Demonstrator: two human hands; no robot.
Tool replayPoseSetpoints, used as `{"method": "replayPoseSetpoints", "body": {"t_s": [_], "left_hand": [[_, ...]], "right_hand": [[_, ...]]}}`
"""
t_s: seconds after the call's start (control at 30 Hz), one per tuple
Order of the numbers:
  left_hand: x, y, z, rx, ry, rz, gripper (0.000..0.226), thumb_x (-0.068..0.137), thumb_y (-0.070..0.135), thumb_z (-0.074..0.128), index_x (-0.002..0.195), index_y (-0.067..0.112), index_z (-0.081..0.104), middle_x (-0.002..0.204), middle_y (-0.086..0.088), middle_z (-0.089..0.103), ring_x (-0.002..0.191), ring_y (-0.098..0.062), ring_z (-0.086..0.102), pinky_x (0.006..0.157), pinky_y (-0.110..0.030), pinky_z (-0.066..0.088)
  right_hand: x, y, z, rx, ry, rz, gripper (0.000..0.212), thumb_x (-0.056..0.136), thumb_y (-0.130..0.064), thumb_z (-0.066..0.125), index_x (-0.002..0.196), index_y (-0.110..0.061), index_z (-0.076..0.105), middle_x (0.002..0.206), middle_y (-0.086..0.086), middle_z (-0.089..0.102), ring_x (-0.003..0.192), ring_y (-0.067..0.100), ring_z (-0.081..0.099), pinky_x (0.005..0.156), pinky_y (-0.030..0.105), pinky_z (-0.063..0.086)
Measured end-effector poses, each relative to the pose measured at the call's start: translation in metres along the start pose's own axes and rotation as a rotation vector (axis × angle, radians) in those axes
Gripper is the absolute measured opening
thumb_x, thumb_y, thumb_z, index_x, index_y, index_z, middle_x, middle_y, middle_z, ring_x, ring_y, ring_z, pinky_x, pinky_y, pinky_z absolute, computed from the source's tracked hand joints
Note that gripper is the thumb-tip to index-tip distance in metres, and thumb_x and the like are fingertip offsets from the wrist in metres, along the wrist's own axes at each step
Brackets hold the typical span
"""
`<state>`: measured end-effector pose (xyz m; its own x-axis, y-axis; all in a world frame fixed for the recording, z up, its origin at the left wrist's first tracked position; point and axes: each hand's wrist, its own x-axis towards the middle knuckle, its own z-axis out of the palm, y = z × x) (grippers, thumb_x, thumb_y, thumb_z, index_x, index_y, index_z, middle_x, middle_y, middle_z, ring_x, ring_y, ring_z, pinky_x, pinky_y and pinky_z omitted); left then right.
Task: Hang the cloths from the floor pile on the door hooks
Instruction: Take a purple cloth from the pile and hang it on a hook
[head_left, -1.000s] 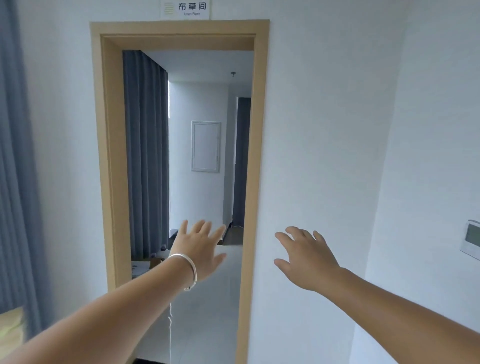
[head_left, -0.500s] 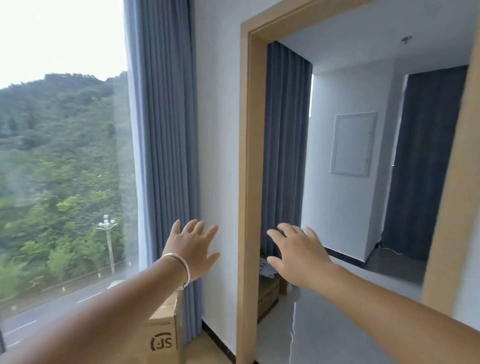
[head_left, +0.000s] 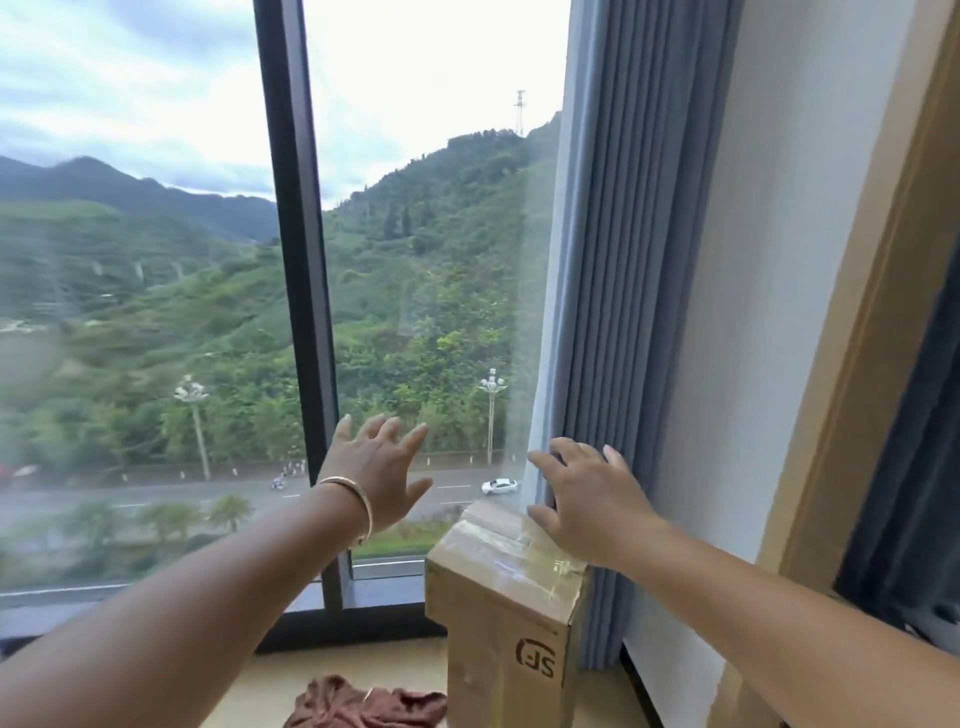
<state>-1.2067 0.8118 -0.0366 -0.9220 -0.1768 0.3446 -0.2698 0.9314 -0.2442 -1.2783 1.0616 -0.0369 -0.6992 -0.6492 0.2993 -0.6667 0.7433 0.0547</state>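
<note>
Big window (head_left: 156, 312) ahead, blue curtain (head_left: 613, 312) and a taped cardboard box (head_left: 504, 613) on your right. Both hands empty: left hand (head_left: 382, 467) and right hand (head_left: 587, 499) held out, fingers spread, gripping nothing. Cloth pile (head_left: 363, 706) sits on the floor at bottom edge, well below both hands, just left of the box. Risk: reaching down you clip the box, or grab several cloths at once since they're bunched

Floor (head_left: 613, 696) bears brown cloths (head_left: 363, 706) beside cardboard box (head_left: 498, 639).
</note>
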Motion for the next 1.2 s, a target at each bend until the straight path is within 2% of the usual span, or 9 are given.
{"method": "replayPoseSetpoints", "body": {"t_s": [0.23, 0.37, 0.63, 0.9, 1.03, 1.2], "left_hand": [[0.051, -0.093, 0.073, 0.012, -0.062, -0.137, 0.072, 0.09, 0.067, 0.029, 0.151, 0.034, 0.008, 0.157, -0.002, 0.022, 0.145, -0.021, 0.013, 0.116, -0.052, 0.01], [0.087, -0.142, 0.123, 0.035, -0.082, -0.163, 0.071, 0.09, 0.066, 0.027, 0.15, 0.033, 0.008, 0.156, -0.002, 0.024, 0.145, -0.021, 0.015, 0.115, -0.051, 0.012], [0.106, -0.2, 0.263, -0.015, -0.268, -0.213, 0.07, 0.092, 0.063, 0.031, 0.151, 0.033, 0.008, 0.157, -0.002, 0.022, 0.146, -0.021, 0.013, 0.116, -0.051, 0.009], [0.054, -0.213, 0.428, -0.085, -0.499, -0.312, 0.069, 0.092, 0.062, 0.032, 0.15, 0.033, 0.01, 0.156, -0.002, 0.024, 0.145, -0.02, 0.015, 0.115, -0.049, 0.01], [0.006, -0.197, 0.524, -0.115, -0.633, -0.348, 0.068, 0.091, 0.062, 0.032, 0.15, 0.032, 0.012, 0.155, -0.002, 0.024, 0.143, -0.02, 0.018, 0.113, -0.047, 0.013], [-0.069, -0.154, 0.656, -0.157, -0.785, -0.388, 0.067, 0.092, 0.06, 0.031, 0.15, 0.033, 0.013, 0.155, 0.0, 0.022, 0.143, -0.017, 0.017, 0.114, -0.047, 0.009]], "right_hand": [[0.123, -0.051, 0.057, 0.029, -0.004, -0.122, 0.06, 0.094, -0.05, 0.045, 0.147, -0.027, 0.027, 0.152, 0.002, 0.029, 0.139, 0.023, 0.027, 0.115, 0.051, 0.013], [0.194, -0.077, 0.096, 0.022, -0.034, -0.154, 0.061, 0.093, -0.048, 0.048, 0.146, -0.028, 0.028, 0.153, 0.002, 0.028, 0.14, 0.021, 0.025, 0.114, 0.046, 0.013], [0.287, -0.132, 0.226, 0.099, -0.173, -0.214, 0.061, 0.094, -0.049, 0.046, 0.148, -0.031, 0.024, 0.156, -0.001, 0.025, 0.143, 0.017, 0.019, 0.118, 0.046, 0.009], [0.302, -0.172, 0.393, 0.148, -0.364, -0.304, 0.061, 0.092, -0.05, 0.048, 0.147, -0.028, 0.029, 0.153, 0.001, 0.031, 0.141, 0.02, 0.023, 0.117, 0.045, 0.014], [0.283, -0.185, 0.497, 0.136, -0.467, -0.34, 0.059, 0.088, -0.049, 0.052, 0.141, -0.028, 0.038, 0.147, -0.002, 0.037, 0.137, 0.018, 0.03, 0.114, 0.044, 0.019], [0.226, -0.193, 0.644, 0.126, -0.65, -0.408, 0.054, 0.084, -0.048, 0.055, 0.133, -0.028, 0.045, 0.135, -0.002, 0.045, 0.129, 0.021, 0.04, 0.107, 0.042, 0.027]]}}
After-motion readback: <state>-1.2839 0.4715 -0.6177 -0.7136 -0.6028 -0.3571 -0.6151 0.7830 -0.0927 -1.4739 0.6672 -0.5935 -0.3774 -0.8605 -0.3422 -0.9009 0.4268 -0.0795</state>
